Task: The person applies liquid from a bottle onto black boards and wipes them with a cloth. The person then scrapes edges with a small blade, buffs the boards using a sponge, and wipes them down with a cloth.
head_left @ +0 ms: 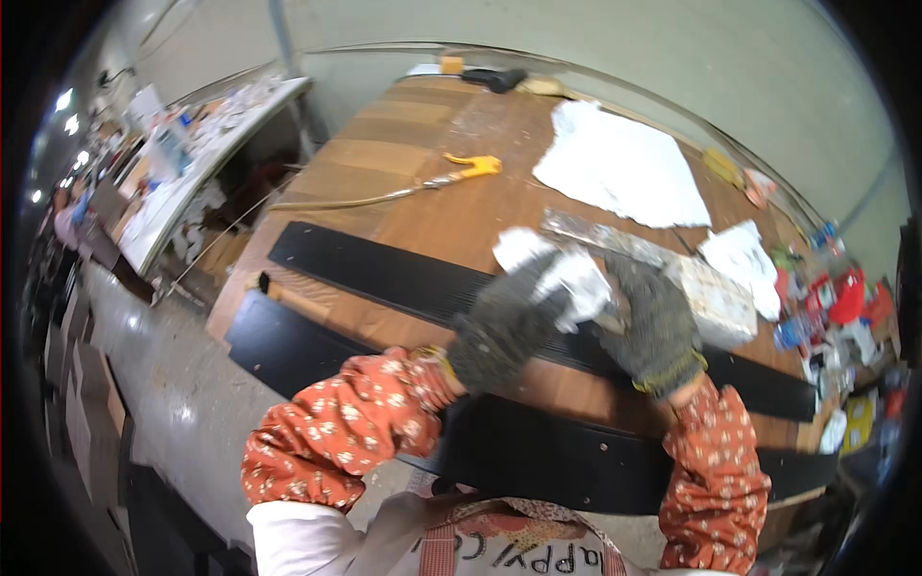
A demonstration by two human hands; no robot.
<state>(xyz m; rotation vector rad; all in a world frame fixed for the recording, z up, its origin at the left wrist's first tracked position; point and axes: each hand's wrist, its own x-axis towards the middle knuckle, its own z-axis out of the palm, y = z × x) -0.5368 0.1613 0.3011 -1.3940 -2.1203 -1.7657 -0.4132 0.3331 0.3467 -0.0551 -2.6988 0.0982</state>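
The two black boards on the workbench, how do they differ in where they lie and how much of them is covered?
The far black board lies flat on the wooden workbench, well in from its edge; the near black board runs along the front edge, closest to the person. The gloved left hand and right hand, with a white rag between them, cover the far board's middle, while the sleeves cross the near one. Both are long, dark and roughly parallel.

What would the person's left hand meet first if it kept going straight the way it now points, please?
The gloved left hand points up and to the right, with white crumpled material at its fingertips. Going on, it would probably meet the greyish block held by the right hand, though depth is unclear.
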